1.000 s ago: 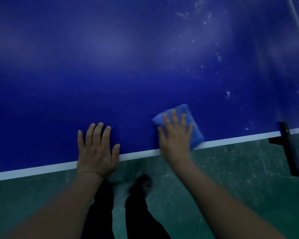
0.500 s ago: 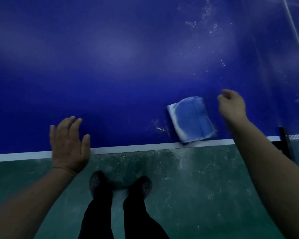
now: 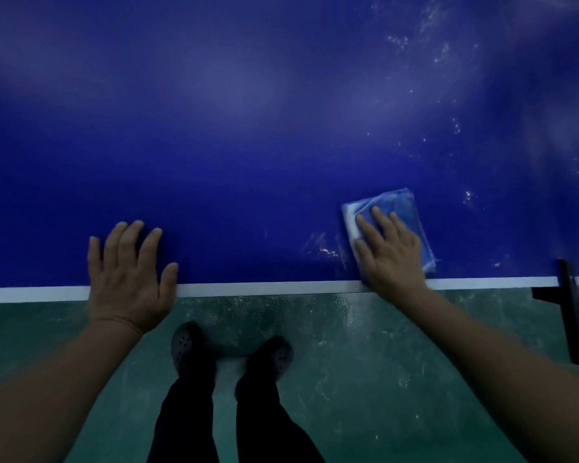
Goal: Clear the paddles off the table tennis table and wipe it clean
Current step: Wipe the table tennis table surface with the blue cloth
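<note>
Pressing the folded blue cloth point(image 3: 395, 212) flat under the spread right hand point(image 3: 390, 253) just inside the desk point(image 3: 248, 128) edge line point(image 3: 264, 289) for wiping, left hand point(image 3: 127, 272) splayed empty across that line, bracing.

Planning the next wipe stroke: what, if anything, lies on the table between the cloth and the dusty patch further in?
Nothing visible does. The right hand lies flat on the blue cloth near the white edge line. The blue table top from the cloth to the white specks shows no paddles or other things. The left hand rests well aside.
</note>
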{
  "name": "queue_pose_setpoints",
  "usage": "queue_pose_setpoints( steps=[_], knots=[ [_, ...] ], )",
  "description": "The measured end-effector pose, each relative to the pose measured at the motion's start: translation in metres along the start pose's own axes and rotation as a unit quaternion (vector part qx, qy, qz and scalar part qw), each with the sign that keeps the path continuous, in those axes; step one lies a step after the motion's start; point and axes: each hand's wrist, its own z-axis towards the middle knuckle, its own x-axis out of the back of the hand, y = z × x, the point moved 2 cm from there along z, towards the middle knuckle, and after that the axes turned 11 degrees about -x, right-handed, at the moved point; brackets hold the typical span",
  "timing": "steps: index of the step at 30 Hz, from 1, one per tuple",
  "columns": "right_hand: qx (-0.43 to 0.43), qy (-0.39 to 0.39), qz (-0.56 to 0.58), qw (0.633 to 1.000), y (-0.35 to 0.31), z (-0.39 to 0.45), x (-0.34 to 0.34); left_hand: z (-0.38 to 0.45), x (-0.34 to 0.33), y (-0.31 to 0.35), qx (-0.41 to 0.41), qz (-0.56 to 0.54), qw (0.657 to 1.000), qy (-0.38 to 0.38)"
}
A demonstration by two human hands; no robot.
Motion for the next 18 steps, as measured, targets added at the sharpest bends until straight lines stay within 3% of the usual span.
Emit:
queue_pose_setpoints(
  steps=[1, 3, 6, 7, 10, 12, 14, 16, 17, 18],
  knots=[
    [-0.006, 0.007, -0.005, 1.0, 0.012, 0.011, 0.007, 0.0, 0.0, 0.0, 0.0, 0.0, 1.0, -0.001],
    [-0.097, 0.023, 0.031, 0.994, 0.03, 0.035, 0.022, 0.0, 0.0, 0.0, -0.001, 0.001, 1.0, -0.001],
    [-0.191, 0.017, 0.081, 0.978, 0.0, 0.035, 0.012, 0.0, -0.001, 0.0, -0.002, 0.005, 1.0, 0.0],
    [-0.15, 0.022, 0.057, 0.987, -0.019, 0.022, 0.002, 0.0, -0.002, 0.0, -0.003, 0.006, 1.0, 0.001],
    [0.11, -0.01, -0.006, 0.994, -0.059, -0.027, -0.021, -0.001, -0.003, -0.002, -0.004, 0.009, 1.0, 0.0],
    [0.14, -0.021, -0.027, 0.99, -0.047, -0.015, -0.015, -0.001, -0.003, -0.002, -0.006, 0.011, 1.0, 0.0],
    [-0.013, 0.004, -0.022, 1.0, -0.022, 0.019, -0.002, -0.001, -0.002, -0.002, -0.004, 0.012, 1.0, 0.0],
    [-0.179, 0.006, 0.038, 0.983, -0.01, 0.045, 0.009, -0.001, -0.001, -0.002, -0.004, 0.011, 1.0, 0.0],
    [-0.199, 0.006, 0.051, 0.979, -0.023, 0.046, 0.01, 0.0, -0.001, -0.001, -0.005, 0.012, 1.0, 0.0],
    [-0.164, 0.012, 0.031, 0.986, -0.044, 0.038, 0.007, 0.0, -0.002, -0.001, -0.006, 0.012, 1.0, -0.001]
  ],
)
